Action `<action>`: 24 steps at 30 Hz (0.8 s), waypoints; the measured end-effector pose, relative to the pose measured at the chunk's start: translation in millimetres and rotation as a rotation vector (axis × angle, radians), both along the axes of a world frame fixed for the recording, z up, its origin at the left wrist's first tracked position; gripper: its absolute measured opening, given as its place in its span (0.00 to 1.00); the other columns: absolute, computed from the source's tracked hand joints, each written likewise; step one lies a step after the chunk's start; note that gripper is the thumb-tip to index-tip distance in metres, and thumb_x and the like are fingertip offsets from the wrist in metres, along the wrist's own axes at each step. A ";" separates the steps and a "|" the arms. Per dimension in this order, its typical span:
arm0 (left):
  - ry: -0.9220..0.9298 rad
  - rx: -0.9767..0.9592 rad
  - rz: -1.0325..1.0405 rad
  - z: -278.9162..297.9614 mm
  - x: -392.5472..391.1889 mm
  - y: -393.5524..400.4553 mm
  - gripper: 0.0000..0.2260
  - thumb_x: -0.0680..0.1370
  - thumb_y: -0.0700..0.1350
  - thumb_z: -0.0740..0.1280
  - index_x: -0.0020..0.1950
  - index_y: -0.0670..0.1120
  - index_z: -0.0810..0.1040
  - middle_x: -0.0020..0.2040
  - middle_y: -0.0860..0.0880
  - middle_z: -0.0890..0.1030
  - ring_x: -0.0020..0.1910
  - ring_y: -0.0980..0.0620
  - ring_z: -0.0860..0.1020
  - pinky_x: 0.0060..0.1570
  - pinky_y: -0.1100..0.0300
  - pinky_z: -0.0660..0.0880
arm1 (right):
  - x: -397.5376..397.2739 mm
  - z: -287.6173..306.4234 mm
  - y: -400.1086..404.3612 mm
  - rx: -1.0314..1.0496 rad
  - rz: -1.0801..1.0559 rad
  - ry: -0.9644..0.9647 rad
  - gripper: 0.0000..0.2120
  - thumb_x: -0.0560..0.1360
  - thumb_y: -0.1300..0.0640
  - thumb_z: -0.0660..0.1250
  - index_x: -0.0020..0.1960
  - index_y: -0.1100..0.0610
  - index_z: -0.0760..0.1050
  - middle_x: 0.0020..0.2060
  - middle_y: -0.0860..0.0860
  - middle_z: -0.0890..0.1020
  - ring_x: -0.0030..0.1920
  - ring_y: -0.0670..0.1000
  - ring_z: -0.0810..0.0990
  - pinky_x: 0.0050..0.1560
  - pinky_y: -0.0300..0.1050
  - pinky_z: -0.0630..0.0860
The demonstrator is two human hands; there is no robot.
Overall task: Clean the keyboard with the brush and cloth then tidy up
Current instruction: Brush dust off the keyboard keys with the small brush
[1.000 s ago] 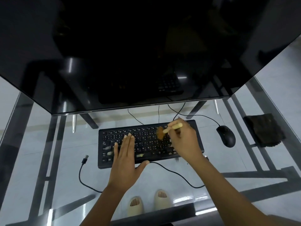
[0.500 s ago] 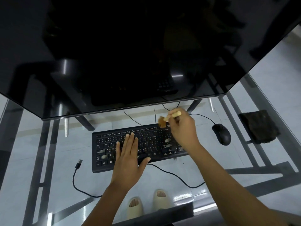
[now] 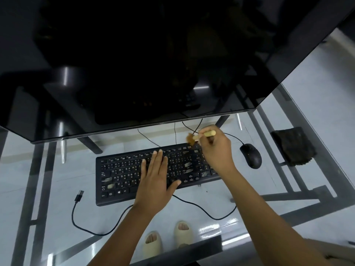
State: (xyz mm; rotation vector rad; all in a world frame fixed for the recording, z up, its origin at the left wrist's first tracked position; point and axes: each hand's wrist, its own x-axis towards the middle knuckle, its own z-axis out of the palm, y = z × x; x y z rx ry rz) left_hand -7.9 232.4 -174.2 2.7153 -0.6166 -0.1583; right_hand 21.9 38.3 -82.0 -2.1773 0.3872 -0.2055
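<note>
A black keyboard [image 3: 123,173] lies on the glass desk in front of me, with several pale smudges on its keys. My left hand [image 3: 155,175] rests flat on the middle keys, fingers stretched out. My right hand [image 3: 215,150] grips a small brush [image 3: 199,136] with a pale wooden handle and brown bristles. The bristles sit at the keyboard's far edge, near its upper right corner. A dark folded cloth [image 3: 294,145] lies at the right side of the desk, apart from both hands.
A large dark monitor [image 3: 153,64] hangs over the far half of the desk. A black mouse [image 3: 250,156] sits right of the keyboard. The keyboard's cable with a loose USB plug [image 3: 79,196] loops across the glass desk [image 3: 57,169]. My feet in pale slippers [image 3: 169,239] show below.
My right hand has swept the brush from the keys up to the keyboard's far right edge. My left hand stays flat on the keys. The view has shifted slightly.
</note>
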 end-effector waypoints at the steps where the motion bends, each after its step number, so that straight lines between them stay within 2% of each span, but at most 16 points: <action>1: 0.004 -0.002 -0.003 -0.2 -0.4 -1.1 0.37 0.76 0.66 0.49 0.76 0.42 0.59 0.79 0.45 0.52 0.78 0.49 0.45 0.75 0.42 0.47 | -1.4 0.7 -3.2 0.058 0.042 0.066 0.04 0.78 0.63 0.64 0.47 0.57 0.77 0.39 0.52 0.84 0.38 0.49 0.84 0.43 0.37 0.80; 3: 0.014 -0.002 -0.007 -2.0 -2.0 -0.9 0.37 0.76 0.66 0.49 0.76 0.42 0.59 0.78 0.44 0.53 0.78 0.49 0.46 0.74 0.42 0.46 | -6.6 -1.3 -5.7 0.049 0.146 0.180 0.04 0.78 0.62 0.64 0.46 0.58 0.77 0.37 0.50 0.84 0.38 0.53 0.84 0.42 0.42 0.82; 5: 0.019 0.015 -0.012 -4.2 -4.2 0.0 0.37 0.76 0.67 0.49 0.76 0.42 0.59 0.79 0.45 0.52 0.78 0.49 0.45 0.74 0.43 0.45 | -9.2 -1.7 -10.5 -0.051 0.036 0.092 0.06 0.77 0.64 0.64 0.44 0.55 0.76 0.35 0.46 0.82 0.36 0.50 0.81 0.39 0.40 0.78; 7: 0.016 0.022 -0.013 -4.4 -5.4 0.1 0.37 0.76 0.67 0.48 0.76 0.42 0.58 0.79 0.45 0.51 0.77 0.50 0.43 0.74 0.43 0.44 | -12.1 -0.8 -17.0 -0.018 -0.020 0.063 0.07 0.77 0.64 0.64 0.44 0.53 0.76 0.36 0.49 0.83 0.37 0.52 0.82 0.41 0.43 0.80; 9: 0.013 0.020 -0.017 -4.2 -5.1 -0.4 0.37 0.76 0.67 0.48 0.76 0.42 0.58 0.79 0.45 0.51 0.77 0.50 0.43 0.75 0.44 0.44 | -16.3 -0.4 -18.9 0.033 0.045 0.161 0.04 0.78 0.62 0.65 0.45 0.55 0.77 0.37 0.53 0.84 0.39 0.55 0.84 0.44 0.47 0.82; 12: 0.009 0.017 -0.031 -4.8 -5.0 -4.3 0.37 0.76 0.67 0.48 0.76 0.42 0.58 0.79 0.45 0.51 0.77 0.50 0.43 0.75 0.44 0.43 | -24.4 0.6 -28.6 -0.069 -0.052 0.119 0.04 0.78 0.60 0.65 0.45 0.54 0.77 0.34 0.49 0.83 0.35 0.53 0.82 0.39 0.43 0.80; 15: 0.013 -0.005 -0.030 -2.7 -5.3 -12.5 0.37 0.76 0.67 0.48 0.76 0.42 0.58 0.79 0.45 0.51 0.77 0.50 0.43 0.75 0.44 0.44 | -37.2 2.7 -40.3 0.021 -0.018 0.195 0.03 0.78 0.58 0.65 0.46 0.55 0.77 0.36 0.51 0.84 0.37 0.52 0.84 0.45 0.49 0.83; 16: 0.019 -0.013 -0.030 -2.2 -6.0 -14.8 0.37 0.76 0.67 0.48 0.76 0.42 0.58 0.79 0.45 0.51 0.77 0.50 0.43 0.75 0.44 0.44 | -42.1 2.3 -43.9 -0.026 0.005 0.220 0.03 0.78 0.57 0.66 0.46 0.54 0.76 0.36 0.52 0.84 0.38 0.51 0.84 0.45 0.50 0.83; 20: 0.026 -0.039 -0.015 -4.8 -9.5 -16.8 0.37 0.77 0.66 0.50 0.76 0.42 0.58 0.79 0.46 0.51 0.78 0.50 0.43 0.75 0.43 0.45 | -57.9 3.5 -61.3 -0.053 -0.041 0.210 0.04 0.79 0.59 0.65 0.45 0.54 0.76 0.36 0.50 0.83 0.36 0.50 0.84 0.40 0.43 0.83; 22: 0.022 -0.059 -0.006 -4.7 -8.0 -15.7 0.37 0.77 0.66 0.50 0.76 0.41 0.58 0.79 0.45 0.51 0.78 0.50 0.44 0.75 0.43 0.45 | -60.6 1.8 -67.7 -0.130 -0.014 0.265 0.04 0.79 0.59 0.65 0.46 0.56 0.76 0.34 0.47 0.80 0.33 0.48 0.80 0.34 0.32 0.77; 24: 0.017 -0.051 -0.006 -5.6 -6.3 -15.3 0.37 0.76 0.67 0.50 0.76 0.41 0.58 0.79 0.45 0.51 0.78 0.50 0.45 0.75 0.44 0.45 | -60.2 1.6 -73.4 -0.198 -0.088 0.197 0.02 0.78 0.59 0.66 0.46 0.56 0.75 0.33 0.46 0.78 0.31 0.45 0.77 0.30 0.27 0.72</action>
